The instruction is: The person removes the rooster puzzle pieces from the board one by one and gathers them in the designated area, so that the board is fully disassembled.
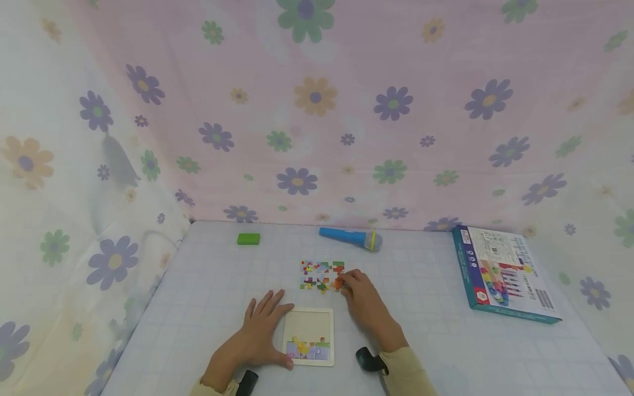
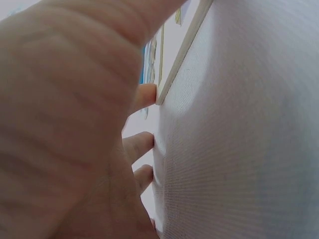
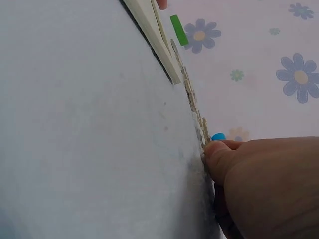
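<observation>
A wooden puzzle tray (image 1: 307,322) lies flat on the table, with several joined pieces (image 1: 308,350) along its near side. My left hand (image 1: 257,335) is spread at its left edge; the thumb and index finger touch the frame, and the other fingers rest on the cloth. Beyond the tray lie several loose puzzle pieces (image 1: 322,268) in a rough block. At the right end of that block my right hand (image 1: 366,305) pinches an orange puzzle piece (image 1: 339,284) between thumb and fingers. Its far side is hidden by the fingertips.
A green block (image 1: 249,239) sits at the back left. A blue microphone (image 1: 349,237) with a grey head lies behind the loose pieces. On the right is a flat colourful box (image 1: 507,275). Flowered cloth (image 1: 346,159) hangs behind the table and along both sides.
</observation>
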Demonstrator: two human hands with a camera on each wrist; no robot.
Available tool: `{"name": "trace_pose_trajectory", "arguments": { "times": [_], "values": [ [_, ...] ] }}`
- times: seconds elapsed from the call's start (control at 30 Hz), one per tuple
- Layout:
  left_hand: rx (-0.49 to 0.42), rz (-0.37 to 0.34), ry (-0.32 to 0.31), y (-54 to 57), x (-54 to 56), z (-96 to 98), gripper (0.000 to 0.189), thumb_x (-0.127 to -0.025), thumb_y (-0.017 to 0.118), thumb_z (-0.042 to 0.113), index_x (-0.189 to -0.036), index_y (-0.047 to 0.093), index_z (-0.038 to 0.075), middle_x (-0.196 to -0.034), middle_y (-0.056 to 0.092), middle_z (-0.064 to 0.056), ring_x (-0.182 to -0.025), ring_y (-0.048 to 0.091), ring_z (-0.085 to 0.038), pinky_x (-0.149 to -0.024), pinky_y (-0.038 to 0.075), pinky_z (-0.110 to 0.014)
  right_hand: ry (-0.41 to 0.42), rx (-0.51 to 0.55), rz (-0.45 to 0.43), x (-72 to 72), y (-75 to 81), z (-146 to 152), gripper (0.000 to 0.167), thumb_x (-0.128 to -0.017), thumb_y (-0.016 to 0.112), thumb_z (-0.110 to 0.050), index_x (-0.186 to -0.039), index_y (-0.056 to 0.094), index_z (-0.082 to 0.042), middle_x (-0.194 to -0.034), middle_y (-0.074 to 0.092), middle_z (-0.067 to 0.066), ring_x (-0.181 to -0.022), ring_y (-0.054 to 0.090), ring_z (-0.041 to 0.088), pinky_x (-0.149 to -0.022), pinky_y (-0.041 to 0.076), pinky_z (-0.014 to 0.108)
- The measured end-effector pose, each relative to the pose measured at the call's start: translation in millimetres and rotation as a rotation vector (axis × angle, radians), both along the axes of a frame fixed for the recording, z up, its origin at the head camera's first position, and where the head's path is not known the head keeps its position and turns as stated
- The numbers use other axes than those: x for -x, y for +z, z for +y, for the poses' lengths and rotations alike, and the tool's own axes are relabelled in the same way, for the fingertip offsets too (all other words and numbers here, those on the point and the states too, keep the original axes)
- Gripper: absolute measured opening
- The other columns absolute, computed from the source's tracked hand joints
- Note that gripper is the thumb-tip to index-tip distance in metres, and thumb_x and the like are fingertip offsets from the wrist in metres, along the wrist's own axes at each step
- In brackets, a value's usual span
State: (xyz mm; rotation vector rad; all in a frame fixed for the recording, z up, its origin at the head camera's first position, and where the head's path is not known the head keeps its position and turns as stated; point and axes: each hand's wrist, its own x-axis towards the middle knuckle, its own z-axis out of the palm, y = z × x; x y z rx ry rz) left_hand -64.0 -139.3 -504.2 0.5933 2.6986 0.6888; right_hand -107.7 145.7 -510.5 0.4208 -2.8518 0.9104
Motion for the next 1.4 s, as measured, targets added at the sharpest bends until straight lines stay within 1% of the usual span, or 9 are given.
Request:
{"name": "trace_pose_trajectory", "arguments": {
  "times": [0.13,0.33,0.5,0.57,0.67,0.77,0.87,1.07,1.4],
  "values": [
    [0.010,0.001,0.000,-0.2,0.2,0.7,0.116,-0.053,0.092,0.067,-0.149,0.047,0.020,-0.169,0.023,-0.015,-0.157,0.014,-0.043,-0.121,0.005,-0.074,-0.018,0.014,-0.019,2.7,-0.4,0,0.030,-0.095,0.070,-0.005,-0.125,0.068,-0.005,-0.119,0.063,0.008,-0.110,0.062,0.024,-0.093,0.056,0.042],
    [0.009,0.004,0.001,1.7,-0.4,0.9,0.115,-0.054,0.091,0.067,-0.149,0.047,0.020,-0.169,0.023,-0.015,-0.157,0.014,-0.043,-0.121,0.005,-0.074,-0.042,0.014,-0.045,3.2,0.3,-1,0.029,-0.095,0.069,-0.005,-0.124,0.068,-0.007,-0.119,0.063,0.006,-0.107,0.063,0.021,-0.092,0.058,0.040],
    [-0.013,0.022,-0.008,4.9,-1.1,0.4,0.115,-0.053,0.092,0.065,-0.149,0.046,0.019,-0.168,0.024,-0.016,-0.156,0.016,-0.045,-0.120,0.007,-0.075,-0.065,0.023,-0.062,4.5,1.8,-2,0.029,-0.096,0.069,-0.005,-0.124,0.068,-0.007,-0.121,0.062,0.008,-0.108,0.065,0.022,-0.093,0.058,0.042],
    [-0.024,0.024,-0.012,5.2,-1.1,0.2,0.115,-0.054,0.093,0.064,-0.149,0.046,0.018,-0.168,0.024,-0.017,-0.156,0.016,-0.046,-0.120,0.007,-0.075,-0.079,0.029,-0.065,5.1,1.0,-2,0.029,-0.095,0.069,-0.005,-0.124,0.068,-0.008,-0.122,0.062,0.008,-0.105,0.065,0.021,-0.090,0.058,0.041],
    [-0.018,0.018,-0.016,4.8,-1.2,-0.3,0.115,-0.054,0.092,0.066,-0.149,0.046,0.018,-0.169,0.024,-0.016,-0.156,0.016,-0.045,-0.120,0.007,-0.075,-0.095,0.026,-0.069,6.2,-2.4,-1,0.031,-0.094,0.071,-0.006,-0.126,0.068,-0.009,-0.122,0.063,0.007,-0.094,0.063,0.015,-0.083,0.057,0.036],
    [-0.013,0.011,-0.017,3.1,-1.2,-0.6,0.116,-0.055,0.091,0.067,-0.149,0.046,0.018,-0.169,0.023,-0.016,-0.156,0.015,-0.044,-0.120,0.007,-0.075,-0.107,0.029,-0.073,6.7,-5.4,1,0.032,-0.094,0.072,-0.008,-0.126,0.068,-0.010,-0.122,0.063,0.007,-0.084,0.057,0.010,-0.075,0.053,0.030],
    [-0.016,0.007,-0.016,2.2,-1.2,-0.7,0.116,-0.054,0.091,0.066,-0.149,0.046,0.019,-0.169,0.024,-0.016,-0.156,0.015,-0.045,-0.120,0.007,-0.075,-0.111,0.042,-0.072,6.4,-5.6,2,0.033,-0.093,0.072,-0.008,-0.126,0.068,-0.010,-0.120,0.064,0.006,-0.079,0.052,0.009,-0.070,0.049,0.026],
    [-0.024,0.001,-0.016,2.1,-1.7,-0.5,0.117,-0.053,0.092,0.066,-0.150,0.046,0.019,-0.169,0.023,-0.015,-0.157,0.015,-0.044,-0.120,0.005,-0.074,-0.127,0.067,-0.088,5.3,-5.5,2,0.033,-0.093,0.073,-0.009,-0.126,0.068,-0.011,-0.117,0.064,0.003,-0.076,0.049,0.007,-0.065,0.044,0.022],
    [-0.020,0.002,-0.010,2.6,-1.0,-0.9,0.117,-0.053,0.091,0.068,-0.150,0.046,0.019,-0.169,0.023,-0.015,-0.157,0.014,-0.043,-0.121,0.005,-0.074,-0.150,0.100,-0.085,7.1,-9.9,2,0.032,-0.092,0.074,-0.009,-0.124,0.069,-0.012,-0.110,0.066,0.001,-0.074,0.050,0.007,-0.063,0.044,0.021]
  ]
}}
